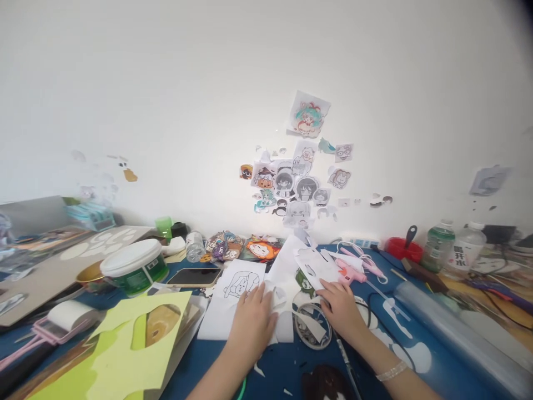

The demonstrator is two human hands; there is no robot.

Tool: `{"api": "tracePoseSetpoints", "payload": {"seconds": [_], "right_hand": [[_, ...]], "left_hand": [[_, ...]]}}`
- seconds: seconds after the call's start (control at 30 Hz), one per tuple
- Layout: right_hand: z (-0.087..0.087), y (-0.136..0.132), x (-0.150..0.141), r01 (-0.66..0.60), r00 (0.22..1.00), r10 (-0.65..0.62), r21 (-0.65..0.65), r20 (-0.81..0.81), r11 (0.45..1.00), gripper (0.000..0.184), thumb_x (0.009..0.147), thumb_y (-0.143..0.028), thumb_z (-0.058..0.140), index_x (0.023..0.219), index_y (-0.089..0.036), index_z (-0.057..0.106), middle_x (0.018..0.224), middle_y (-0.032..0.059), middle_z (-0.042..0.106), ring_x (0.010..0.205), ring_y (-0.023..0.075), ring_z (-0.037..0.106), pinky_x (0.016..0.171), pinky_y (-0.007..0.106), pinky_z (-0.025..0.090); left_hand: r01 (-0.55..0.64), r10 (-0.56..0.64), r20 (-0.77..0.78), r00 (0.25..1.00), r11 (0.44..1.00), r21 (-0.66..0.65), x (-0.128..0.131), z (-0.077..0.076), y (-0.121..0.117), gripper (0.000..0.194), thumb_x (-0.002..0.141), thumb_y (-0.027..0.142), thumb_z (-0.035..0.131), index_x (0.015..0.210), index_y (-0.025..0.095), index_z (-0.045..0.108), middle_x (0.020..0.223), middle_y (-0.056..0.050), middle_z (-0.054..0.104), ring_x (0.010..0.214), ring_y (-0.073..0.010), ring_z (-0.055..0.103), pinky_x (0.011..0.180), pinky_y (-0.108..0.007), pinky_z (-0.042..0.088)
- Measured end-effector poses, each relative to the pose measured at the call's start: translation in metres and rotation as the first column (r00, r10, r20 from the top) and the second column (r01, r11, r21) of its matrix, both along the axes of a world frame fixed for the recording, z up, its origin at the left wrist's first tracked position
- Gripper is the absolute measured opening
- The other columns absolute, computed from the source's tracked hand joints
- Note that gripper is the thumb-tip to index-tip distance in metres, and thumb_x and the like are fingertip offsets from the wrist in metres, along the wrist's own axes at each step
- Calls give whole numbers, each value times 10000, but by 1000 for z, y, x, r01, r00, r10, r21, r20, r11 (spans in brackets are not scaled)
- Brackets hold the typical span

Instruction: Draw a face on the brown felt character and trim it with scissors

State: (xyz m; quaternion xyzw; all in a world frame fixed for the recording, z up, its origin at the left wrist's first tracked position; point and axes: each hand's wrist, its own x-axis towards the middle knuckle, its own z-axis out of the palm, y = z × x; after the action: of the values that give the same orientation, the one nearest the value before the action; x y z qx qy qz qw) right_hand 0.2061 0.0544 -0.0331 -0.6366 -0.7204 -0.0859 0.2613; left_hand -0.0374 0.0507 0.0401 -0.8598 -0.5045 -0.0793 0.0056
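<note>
My left hand lies with fingers stretched out on a white sheet bearing a black line drawing of a cartoon figure in a hat. To its right, my right hand has its fingers closed on the lower edge of a white paper with cut-out holes; part of the grip is hidden. Below that hand is a round clear container with paper scraps in it. A green-haired cartoon cutout shows partly between the papers. The pink glue gun lies just beyond my right hand.
On the left are a yellow-green sheet, a white-lidded tub, a phone and a pink-handled roller. To the right lie a clear plastic roll, a red bowl and bottles. Drawings hang on the wall.
</note>
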Motion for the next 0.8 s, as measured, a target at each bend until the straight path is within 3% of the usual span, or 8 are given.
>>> {"api": "tracePoseSetpoints", "payload": {"seconds": [0.1, 0.23, 0.33, 0.43, 0.53, 0.67, 0.73, 0.8], "right_hand": [[-3, 1, 1, -9, 1000, 9, 20, 11, 1000, 273, 787, -125, 469, 919, -218, 690, 1201, 75, 620, 1041, 270, 554, 945, 491, 313], [-3, 1, 0, -3, 1000, 2, 49, 22, 999, 282, 775, -120, 468, 924, -223, 684, 1193, 70, 627, 1036, 274, 559, 945, 513, 310], [8, -3, -1, 22, 999, -25, 81, 37, 996, 312, 785, -102, 439, 959, -214, 672, 1210, 70, 615, 1054, 280, 542, 952, 524, 299], [26, -14, -6, 35, 999, -38, 137, 24, 990, 321, 803, -105, 413, 984, -205, 659, 1202, 76, 613, 1078, 295, 519, 956, 535, 295], [42, -35, -17, -96, 978, 127, 182, -168, 979, 256, 847, -186, 420, 966, -183, 646, 1039, 103, 658, 973, 274, 565, 895, 469, 386], [45, -64, -41, -406, 742, 374, 71, -556, 911, 233, 889, -314, 444, 978, -198, 625, 893, 69, 657, 809, 195, 607, 746, 307, 479], [42, -73, -53, -504, 631, 408, 51, -660, 862, 263, 850, -313, 516, 1079, -208, 594, 913, 51, 661, 816, 183, 612, 768, 288, 483], [41, -77, -60, -538, 592, 407, 34, -696, 842, 366, 787, -249, 574, 1151, -218, 559, 986, 48, 656, 828, 181, 610, 771, 278, 486]], "left_hand": [[-185, 177, -110, 978, 981, -62, -4, 10, -13, 230, 823, 211, 514, 960, 70, 632, 1010, -199, 653, 1015, -348, 599, 853, -526, 452], [-327, 274, -233, 933, 915, -236, -8, 6, -20, 326, 773, 277, 649, 1053, 119, 590, 895, -78, 684, 813, -228, 660, 728, -441, 535], [-276, 227, -180, 957, 904, -327, -10, 1, -19, 236, 807, 257, 624, 1014, 147, 602, 971, -44, 666, 899, -188, 634, 828, -424, 507], [-194, 198, -30, 980, 901, -388, -16, 3, -18, 120, 730, 176, 677, 832, 143, 622, 922, -48, 666, 925, -219, 622, 866, -458, 463], [-65, 171, 231, 958, 911, -407, -21, 9, -16, 102, 657, 169, 653, 648, 178, 552, 758, -65, 649, 825, -291, 633, 790, -482, 449], [209, 147, 625, 767, 863, -460, -12, 10, -8, 252, 708, 448, 519, 624, 228, 431, 539, 28, 507, 557, -214, 586, 573, -341, 462], [330, 175, 769, 614, 829, -452, -1, 5, -6, 375, 679, 593, 501, 688, 223, 442, 592, 23, 533, 605, -193, 591, 590, -307, 469], [399, 225, 849, 478, 806, -438, 10, -2, -7, 477, 630, 673, 533, 735, 213, 463, 665, -4, 583, 681, -195, 604, 643, -306, 478]]}}
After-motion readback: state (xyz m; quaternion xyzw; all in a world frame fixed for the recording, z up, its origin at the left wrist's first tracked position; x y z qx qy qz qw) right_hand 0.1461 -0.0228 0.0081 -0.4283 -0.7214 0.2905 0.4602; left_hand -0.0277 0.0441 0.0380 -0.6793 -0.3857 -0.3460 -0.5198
